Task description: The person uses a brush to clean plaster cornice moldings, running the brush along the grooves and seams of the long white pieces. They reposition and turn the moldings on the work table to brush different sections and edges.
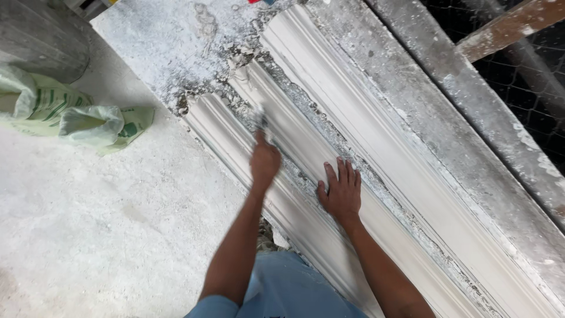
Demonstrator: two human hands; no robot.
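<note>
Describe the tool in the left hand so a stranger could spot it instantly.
Start at the long white plaster moulding running diagonally across the workbench. Above the left hand, closed as a fist, a small blurred brush touches a groove. It is the only tool; the right hand lies flat, empty.

Sacks on floor left of moulding, plank far right

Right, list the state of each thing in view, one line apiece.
Left hand: closed around a small tool, which blurs against the plaster.
Right hand: open, pressed flat on the moulding.
White plaster moulding: lying long on the bench, crumbled along its edges.
Green-printed sack: slumped on the dusty floor, top folded over.
</note>
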